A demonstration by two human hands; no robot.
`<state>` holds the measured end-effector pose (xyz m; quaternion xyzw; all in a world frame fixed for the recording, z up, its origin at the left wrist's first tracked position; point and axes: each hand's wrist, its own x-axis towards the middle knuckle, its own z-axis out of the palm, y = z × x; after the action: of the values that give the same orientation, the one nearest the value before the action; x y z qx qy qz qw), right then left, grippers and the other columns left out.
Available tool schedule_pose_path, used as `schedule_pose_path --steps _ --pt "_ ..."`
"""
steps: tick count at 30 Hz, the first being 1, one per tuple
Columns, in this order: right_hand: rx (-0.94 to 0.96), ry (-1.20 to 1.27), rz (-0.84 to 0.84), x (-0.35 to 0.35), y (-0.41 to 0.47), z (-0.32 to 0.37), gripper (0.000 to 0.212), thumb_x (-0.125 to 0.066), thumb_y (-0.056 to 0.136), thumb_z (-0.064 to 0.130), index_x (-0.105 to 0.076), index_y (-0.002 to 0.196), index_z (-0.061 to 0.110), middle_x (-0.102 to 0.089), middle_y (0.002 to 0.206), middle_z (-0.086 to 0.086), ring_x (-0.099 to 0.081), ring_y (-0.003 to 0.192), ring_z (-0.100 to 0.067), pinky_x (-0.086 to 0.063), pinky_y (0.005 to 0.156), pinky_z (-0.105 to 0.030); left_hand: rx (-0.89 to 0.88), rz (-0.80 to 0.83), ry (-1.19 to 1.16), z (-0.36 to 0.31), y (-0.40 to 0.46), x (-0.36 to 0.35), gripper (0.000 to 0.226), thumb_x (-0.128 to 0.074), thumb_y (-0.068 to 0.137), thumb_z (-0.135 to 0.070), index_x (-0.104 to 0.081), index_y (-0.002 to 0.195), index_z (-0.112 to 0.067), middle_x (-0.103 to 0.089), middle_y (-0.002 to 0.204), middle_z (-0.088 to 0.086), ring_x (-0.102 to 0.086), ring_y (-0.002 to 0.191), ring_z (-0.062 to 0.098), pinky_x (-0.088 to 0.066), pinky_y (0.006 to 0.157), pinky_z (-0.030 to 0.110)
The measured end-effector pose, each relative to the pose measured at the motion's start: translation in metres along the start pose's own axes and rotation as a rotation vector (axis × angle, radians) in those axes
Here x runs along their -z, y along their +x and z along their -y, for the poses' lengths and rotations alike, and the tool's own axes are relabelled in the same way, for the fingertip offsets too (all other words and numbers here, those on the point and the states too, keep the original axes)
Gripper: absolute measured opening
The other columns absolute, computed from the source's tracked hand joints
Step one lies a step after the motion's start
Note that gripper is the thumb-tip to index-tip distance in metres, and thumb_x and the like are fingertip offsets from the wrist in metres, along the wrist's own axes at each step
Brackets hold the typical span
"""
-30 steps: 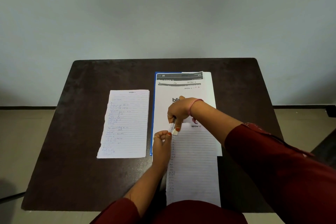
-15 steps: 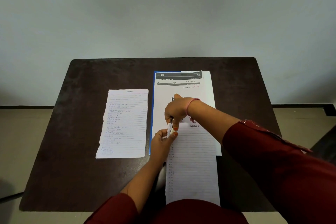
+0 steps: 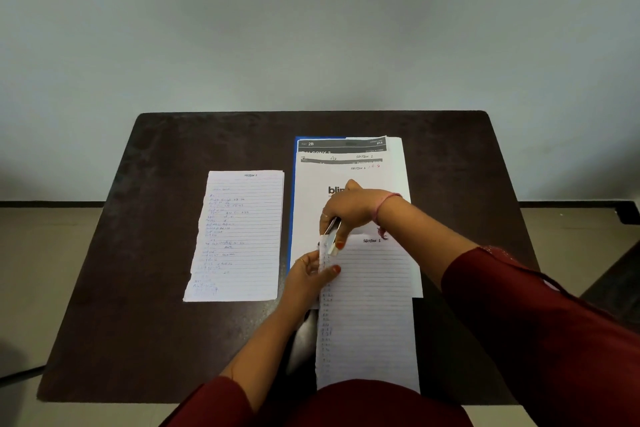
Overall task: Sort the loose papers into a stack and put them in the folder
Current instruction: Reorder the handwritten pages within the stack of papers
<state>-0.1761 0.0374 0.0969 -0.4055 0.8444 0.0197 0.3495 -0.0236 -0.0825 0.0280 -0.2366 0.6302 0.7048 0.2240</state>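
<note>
Lined sheet [image 3: 370, 305] lies lengthwise toward the body, far end overlapping the papers on the blue folder [image 3: 293, 204]; left hand [image 3: 308, 276] pinches its top-left corner, right hand [image 3: 349, 210] just beyond clamps what looks like a stapler [image 3: 331, 236] there.

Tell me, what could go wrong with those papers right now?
The lined sheet hangs past the near edge of the table; it might slide off. The right hand presses a small stapler at that sheet's top left corner while the left hand pinches the edge close by, so fingers could get nipped. The other handwritten page lies apart and could be left out of the blue folder.
</note>
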Motion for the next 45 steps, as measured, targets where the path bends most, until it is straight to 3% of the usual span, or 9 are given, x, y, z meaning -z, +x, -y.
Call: schedule_pose_path --steps 3,6,11,19,31,35,38,41,45 --pt "-0.043 0.14 -0.142 -0.004 -0.017 -0.016 0.039 -0.071 0.081 0.043 -0.064 0.118 0.034 -0.064 0.115 0.013 -0.05 0.107 -0.01 -0.025 0.086 -0.034 0.028 0.026 0.011 0.009 -0.009 0.004 0.02 -0.058 0.091 -0.003 -0.062 0.111 -0.002 -0.072 0.105 0.013 -0.07 0.095 0.027 -0.059 0.079 0.039" --pt "-0.186 0.485 -0.432 -0.021 -0.042 -0.037 0.041 -0.072 0.079 0.043 -0.065 0.117 0.029 -0.065 0.116 0.01 -0.056 0.109 -0.012 -0.039 0.096 -0.038 0.042 0.003 0.0 0.02 -0.016 0.007 0.018 -0.057 0.092 0.0 -0.064 0.108 0.0 -0.072 0.104 0.013 -0.069 0.098 0.028 -0.055 0.089 0.041" --pt "-0.646 0.904 -0.921 -0.087 -0.078 -0.057 0.04 -0.071 0.083 0.034 -0.064 0.118 0.015 -0.061 0.116 -0.004 -0.059 0.102 -0.019 -0.049 0.092 -0.038 0.059 0.019 0.128 0.037 -0.031 0.008 0.014 -0.059 0.092 -0.005 -0.067 0.103 -0.008 -0.073 0.102 0.007 -0.07 0.093 0.018 -0.056 0.085 0.032" --pt "-1.205 1.003 -0.925 -0.167 -0.12 -0.047 0.043 -0.067 0.087 0.027 -0.056 0.123 0.005 -0.049 0.128 -0.016 -0.055 0.109 -0.031 -0.045 0.088 -0.036 0.032 -0.014 0.184 0.045 -0.041 0.007 0.016 -0.056 0.094 -0.008 -0.069 0.102 -0.006 -0.074 0.099 0.007 -0.071 0.093 0.022 -0.055 0.089 0.044" --pt "-1.389 0.854 -0.824 -0.174 -0.12 -0.023 0.052 -0.069 0.085 0.027 -0.049 0.13 0.011 -0.046 0.132 -0.016 -0.044 0.123 -0.034 -0.04 0.098 -0.05 -0.012 -0.076 0.108 0.042 -0.056 0.008 0.02 -0.054 0.095 -0.004 -0.066 0.111 -0.003 -0.072 0.105 0.008 -0.069 0.096 0.02 -0.055 0.088 0.038" --pt "-1.241 0.771 -1.014 -0.163 -0.112 0.002 0.039 -0.06 0.092 0.022 -0.052 0.129 0.013 -0.049 0.131 -0.013 -0.048 0.121 -0.029 -0.04 0.099 -0.044 -0.031 -0.094 0.078 0.037 -0.061 0.017 0.018 -0.054 0.095 -0.005 -0.065 0.109 -0.005 -0.072 0.104 0.007 -0.07 0.093 0.016 -0.057 0.083 0.028" --pt "-0.919 1.039 -1.096 -0.157 -0.097 0.027 0.025 -0.057 0.094 0.021 -0.063 0.116 0.011 -0.063 0.111 -0.009 -0.06 0.099 -0.02 -0.047 0.088 -0.03 -0.051 -0.121 0.039 0.027 -0.062 0.031 0.019 -0.054 0.095 -0.004 -0.065 0.111 -0.005 -0.071 0.105 0.008 -0.069 0.096 0.019 -0.055 0.088 0.033" --pt "-0.677 1.482 -0.996 -0.145 -0.079 0.062 0.021 -0.052 0.097 0.026 -0.066 0.104 0.013 -0.069 0.09 -0.003 -0.063 0.079 -0.014 -0.048 0.076 -0.025 -0.039 -0.192 -0.013 0.015 -0.061 0.056 0.018 -0.053 0.096 -0.005 -0.065 0.11 -0.005 -0.072 0.102 0.009 -0.069 0.094 0.023 -0.057 0.083 0.033" --pt "-0.514 1.533 -0.835 -0.128 -0.056 0.097 0.016 -0.052 0.097 0.022 -0.067 0.093 0.022 -0.069 0.083 0.007 -0.063 0.069 -0.003 -0.047 0.07 -0.018 -0.047 -0.273 -0.025 -0.001 -0.052 0.098 0.02 -0.052 0.096 -0.006 -0.064 0.112 -0.003 -0.071 0.105 0.011 -0.069 0.093 0.023 -0.056 0.083 0.035"
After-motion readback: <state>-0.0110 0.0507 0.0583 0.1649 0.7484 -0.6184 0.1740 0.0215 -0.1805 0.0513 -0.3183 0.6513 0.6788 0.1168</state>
